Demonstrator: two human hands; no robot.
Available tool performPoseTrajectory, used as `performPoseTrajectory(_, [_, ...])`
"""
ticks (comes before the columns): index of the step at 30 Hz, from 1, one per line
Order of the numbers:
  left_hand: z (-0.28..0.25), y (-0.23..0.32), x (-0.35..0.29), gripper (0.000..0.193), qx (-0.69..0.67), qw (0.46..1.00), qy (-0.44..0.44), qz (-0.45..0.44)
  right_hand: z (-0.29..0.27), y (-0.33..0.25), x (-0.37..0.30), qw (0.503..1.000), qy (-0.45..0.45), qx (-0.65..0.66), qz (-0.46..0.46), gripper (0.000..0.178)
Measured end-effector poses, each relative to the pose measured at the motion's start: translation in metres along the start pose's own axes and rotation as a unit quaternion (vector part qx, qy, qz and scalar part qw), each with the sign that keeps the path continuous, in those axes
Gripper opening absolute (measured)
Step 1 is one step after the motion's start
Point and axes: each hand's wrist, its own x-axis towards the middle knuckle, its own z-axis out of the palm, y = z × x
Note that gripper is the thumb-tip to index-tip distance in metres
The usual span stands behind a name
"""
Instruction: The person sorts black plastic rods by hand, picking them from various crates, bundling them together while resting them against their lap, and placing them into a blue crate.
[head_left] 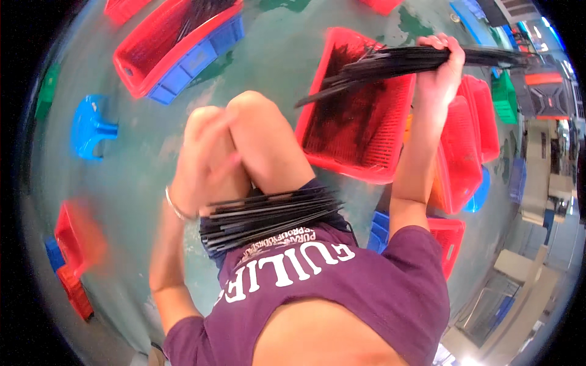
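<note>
My right hand (441, 58) is raised at the far right, fingers wrapped round a thick bundle of thin black strips (384, 63). The bundle sticks out on both sides of the fist, its left end fanning over a red basket (372, 146) on the floor. Dark material lies inside that basket. Above my knees, my left hand (204, 152) is blurred by motion; its thumb and fingers look apart, with nothing seen in them. Across my lap lies a second pile of black strips (268, 216), just below the left hand and touching neither hand.
A red basket (131, 72) in a blue crate (198, 58) stands at the far left, with black strips inside. A blue stool (91, 128) is to the left. More red baskets (458, 158) stand at the right. Beige machinery (516, 268) lines the right edge.
</note>
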Motion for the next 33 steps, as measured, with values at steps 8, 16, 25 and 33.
performPoseTrajectory(8, [-0.037, 0.017, 0.047, 0.091, -0.204, 0.962, 0.167, 0.067, 0.122, 0.130, -0.113, 0.950, -0.260, -0.172, 0.026, 0.008])
performPoseTrajectory(16, [-0.024, 0.007, 0.036, 0.073, -0.245, 0.942, 0.224, 0.054, 0.116, 0.190, -0.182, 0.872, -0.321, -0.358, 0.089, 0.025])
performPoseTrajectory(25, [-0.012, -0.021, 0.039, 0.034, -0.298, 0.919, 0.231, -0.113, 0.103, 0.195, -0.176, 0.653, -0.387, -0.615, 0.213, 0.027])
performPoseTrajectory(33, [-0.043, 0.011, -0.001, 0.012, -0.684, 0.697, 0.116, -0.182, 0.117, 0.128, -0.147, 0.692, -0.607, -0.374, 0.111, 0.028])
